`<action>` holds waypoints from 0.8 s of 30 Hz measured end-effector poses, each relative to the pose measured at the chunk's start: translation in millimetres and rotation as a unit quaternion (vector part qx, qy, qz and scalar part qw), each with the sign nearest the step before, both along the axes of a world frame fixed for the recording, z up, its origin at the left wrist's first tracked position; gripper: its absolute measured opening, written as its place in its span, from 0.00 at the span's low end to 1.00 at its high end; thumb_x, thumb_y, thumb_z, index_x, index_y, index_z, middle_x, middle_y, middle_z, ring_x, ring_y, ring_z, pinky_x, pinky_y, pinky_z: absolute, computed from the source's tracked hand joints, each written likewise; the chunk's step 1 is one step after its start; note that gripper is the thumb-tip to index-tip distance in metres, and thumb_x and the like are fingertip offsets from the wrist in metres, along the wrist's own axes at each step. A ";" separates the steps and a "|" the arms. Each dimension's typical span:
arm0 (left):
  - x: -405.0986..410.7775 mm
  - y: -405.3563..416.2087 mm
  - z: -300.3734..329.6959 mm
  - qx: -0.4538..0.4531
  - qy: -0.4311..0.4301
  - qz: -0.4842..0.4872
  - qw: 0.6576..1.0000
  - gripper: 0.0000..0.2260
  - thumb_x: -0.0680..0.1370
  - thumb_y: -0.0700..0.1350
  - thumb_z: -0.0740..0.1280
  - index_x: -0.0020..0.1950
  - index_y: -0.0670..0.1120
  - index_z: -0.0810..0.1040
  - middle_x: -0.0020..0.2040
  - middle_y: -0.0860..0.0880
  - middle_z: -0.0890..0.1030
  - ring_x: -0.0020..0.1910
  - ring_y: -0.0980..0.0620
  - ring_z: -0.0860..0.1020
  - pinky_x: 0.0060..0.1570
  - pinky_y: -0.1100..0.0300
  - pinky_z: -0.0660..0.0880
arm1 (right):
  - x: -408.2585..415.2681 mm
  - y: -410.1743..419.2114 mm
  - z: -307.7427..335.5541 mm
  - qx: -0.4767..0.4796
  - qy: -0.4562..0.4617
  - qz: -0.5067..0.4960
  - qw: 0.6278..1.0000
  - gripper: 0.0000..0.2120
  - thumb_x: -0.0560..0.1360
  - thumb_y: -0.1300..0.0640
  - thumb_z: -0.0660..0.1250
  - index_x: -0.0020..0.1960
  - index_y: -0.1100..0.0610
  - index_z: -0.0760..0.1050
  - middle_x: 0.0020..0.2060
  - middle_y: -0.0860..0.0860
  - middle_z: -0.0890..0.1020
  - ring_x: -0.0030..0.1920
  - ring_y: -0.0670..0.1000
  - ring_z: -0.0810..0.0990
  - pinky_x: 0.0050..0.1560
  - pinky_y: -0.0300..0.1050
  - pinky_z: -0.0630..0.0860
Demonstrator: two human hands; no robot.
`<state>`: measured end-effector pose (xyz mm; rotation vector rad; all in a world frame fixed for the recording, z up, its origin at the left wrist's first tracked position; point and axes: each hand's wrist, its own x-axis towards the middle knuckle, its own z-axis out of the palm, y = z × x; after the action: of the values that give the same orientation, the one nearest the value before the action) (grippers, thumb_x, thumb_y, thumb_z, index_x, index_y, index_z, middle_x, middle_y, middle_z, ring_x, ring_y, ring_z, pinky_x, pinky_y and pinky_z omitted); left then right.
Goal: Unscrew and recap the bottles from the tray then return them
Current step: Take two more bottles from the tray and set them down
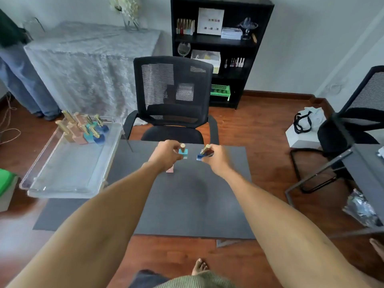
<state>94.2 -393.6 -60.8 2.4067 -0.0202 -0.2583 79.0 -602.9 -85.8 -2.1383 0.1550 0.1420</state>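
My left hand (166,155) grips a small teal bottle (183,154) with a gold cap, held upright above the far part of the dark table (187,200). My right hand (216,157) grips a dark blue bottle (202,156) with a gold cap, tilted to the left. A pink bottle (170,169) stands on the table, mostly hidden under my left hand. A clear plastic tray (68,169) sits at the left with several gold-capped bottles (83,129) grouped at its far end.
A black mesh chair (173,96) faces the table's far edge. A second chair (353,121) and another desk (365,163) are at the right. A black shelf (220,48) stands against the wall. A person's legs (27,84) are at far left beside a cloth-covered table (89,65).
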 end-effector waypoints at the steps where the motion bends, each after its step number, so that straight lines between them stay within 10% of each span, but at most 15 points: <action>1: -2.2 -4.3 -6.3 0.001 0.003 0.006 1.000 0.07 0.75 0.42 0.75 0.51 0.50 0.84 0.49 0.49 0.83 0.45 0.47 0.80 0.41 0.56 0.78 | -0.3 -4.5 -5.1 -0.002 0.004 0.002 1.000 0.08 0.73 0.66 0.76 0.45 0.55 0.80 0.47 0.56 0.86 0.46 0.57 0.83 0.52 0.51 0.79; 12: -21.6 -32.4 -72.3 0.015 0.033 -0.005 0.999 0.04 0.76 0.40 0.72 0.50 0.47 0.83 0.43 0.45 0.83 0.48 0.39 0.78 0.49 0.49 0.78 | -12.5 -30.2 -62.5 -0.031 0.054 0.019 0.998 0.09 0.76 0.64 0.73 0.47 0.50 0.81 0.41 0.44 0.84 0.42 0.46 0.81 0.40 0.32 0.70; 24: -28.2 -41.1 -118.9 0.033 0.027 -0.004 0.999 0.04 0.78 0.38 0.68 0.44 0.43 0.76 0.36 0.48 0.73 0.44 0.33 0.76 0.45 0.45 0.77 | -16.0 -30.5 -106.7 -0.034 0.079 0.015 0.996 0.08 0.76 0.66 0.73 0.53 0.56 0.82 0.46 0.51 0.87 0.47 0.55 0.84 0.51 0.49 0.79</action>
<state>66.1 -434.7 -179.7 2.4642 0.0031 -0.3320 63.0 -633.4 -192.5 -2.1969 0.2222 0.3278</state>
